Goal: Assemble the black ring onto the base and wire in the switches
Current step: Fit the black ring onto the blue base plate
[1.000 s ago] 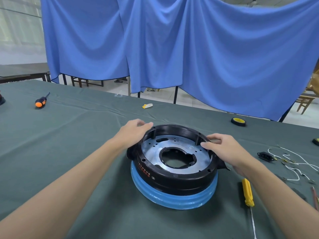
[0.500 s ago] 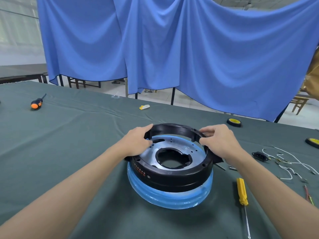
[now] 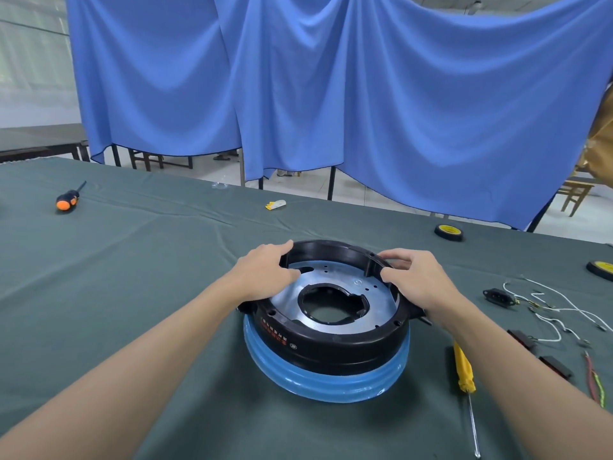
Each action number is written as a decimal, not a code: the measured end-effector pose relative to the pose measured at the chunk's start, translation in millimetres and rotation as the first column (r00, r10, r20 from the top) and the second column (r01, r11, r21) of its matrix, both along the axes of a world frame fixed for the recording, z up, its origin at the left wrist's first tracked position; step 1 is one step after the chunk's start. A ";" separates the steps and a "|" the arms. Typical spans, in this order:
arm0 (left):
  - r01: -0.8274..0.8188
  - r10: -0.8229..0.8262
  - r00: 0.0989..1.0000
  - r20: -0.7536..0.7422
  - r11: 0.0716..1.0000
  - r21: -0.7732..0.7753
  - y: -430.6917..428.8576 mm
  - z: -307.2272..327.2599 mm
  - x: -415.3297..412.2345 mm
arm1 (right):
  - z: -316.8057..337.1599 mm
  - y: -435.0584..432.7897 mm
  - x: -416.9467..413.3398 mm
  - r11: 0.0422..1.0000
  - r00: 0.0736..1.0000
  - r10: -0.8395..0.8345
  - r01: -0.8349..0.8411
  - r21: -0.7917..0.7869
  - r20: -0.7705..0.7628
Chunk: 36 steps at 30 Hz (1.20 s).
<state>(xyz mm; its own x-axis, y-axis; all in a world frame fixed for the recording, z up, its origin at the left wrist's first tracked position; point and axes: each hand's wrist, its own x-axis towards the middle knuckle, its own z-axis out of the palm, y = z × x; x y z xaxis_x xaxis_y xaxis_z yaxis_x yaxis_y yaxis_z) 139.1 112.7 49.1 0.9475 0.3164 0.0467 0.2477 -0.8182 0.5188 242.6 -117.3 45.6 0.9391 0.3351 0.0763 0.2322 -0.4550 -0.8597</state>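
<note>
Gripping black ring [image 3: 331, 343] rim, left hand [image 3: 265, 273] and right hand [image 3: 418, 280], fingertips hidden inside.

Black ring [image 3: 335, 340] atop blue base [image 3: 318, 380]

Left hand [image 3: 267, 272] covers the black ring's [image 3: 335, 343] left rim; right hand [image 3: 416, 280] covers its right rim. Print on ring too small to read. Yellow screwdriver [image 3: 464, 376] tip cut by bottom edge. Right-edge yellow disc [image 3: 602, 268] partly cropped.
</note>
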 end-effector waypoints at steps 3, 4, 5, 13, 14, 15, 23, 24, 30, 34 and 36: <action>-0.021 0.021 0.999 0.028 1.000 0.004 -1.8 1.9 -0.5 | 4.6 -2.1 3.5 0.997 0.995 0.042 -0.036 0.062 -0.093; -0.031 0.031 0.999 0.025 1.000 0.000 -1.3 2.2 0.2 | 6.0 -3.1 3.7 0.997 0.992 0.043 -0.035 0.068 -0.122; -0.044 0.044 0.999 0.017 0.999 -0.017 0.1 2.1 1.4 | 7.0 -4.8 3.0 0.998 0.990 0.030 -0.023 0.056 -0.135; -0.103 0.119 0.992 0.031 0.945 -0.310 12.8 -4.7 18.6 | -4.5 -19.7 -36.0 0.974 0.945 -0.207 0.223 0.035 -0.254; -0.103 0.120 0.992 0.036 0.945 -0.311 12.4 -6.4 19.3 | -3.2 -17.7 -38.4 0.972 0.934 -0.180 0.217 0.091 -0.308; -0.116 0.132 0.991 0.035 0.951 -0.288 12.4 -7.4 18.9 | -1.1 -15.4 -38.3 0.970 0.932 -0.172 0.218 0.112 -0.318; -0.345 0.355 0.929 -0.105 0.933 0.106 23.7 11.6 0.0 | 7.2 12.7 -16.5 0.890 0.852 0.057 0.193 0.413 -0.521; -0.350 0.369 0.920 -0.130 0.926 0.142 22.7 13.5 -2.1 | 7.1 15.2 -12.7 0.887 0.849 0.085 0.174 0.428 -0.521; -0.283 0.268 0.959 0.093 0.893 0.350 -11.5 22.2 -9.2 | 10.8 -16.5 6.9 0.993 0.998 -0.065 0.067 0.099 -0.020; 0.048 -0.138 0.976 0.171 0.892 0.450 -68.2 30.7 -10.8 | 3.3 -51.0 10.0 0.887 0.958 0.125 0.009 -0.461 0.260; 0.142 -0.239 0.959 0.153 0.872 0.468 -91.7 29.6 -7.0 | -2.4 -55.1 6.0 0.815 0.937 0.214 -0.015 -0.580 0.278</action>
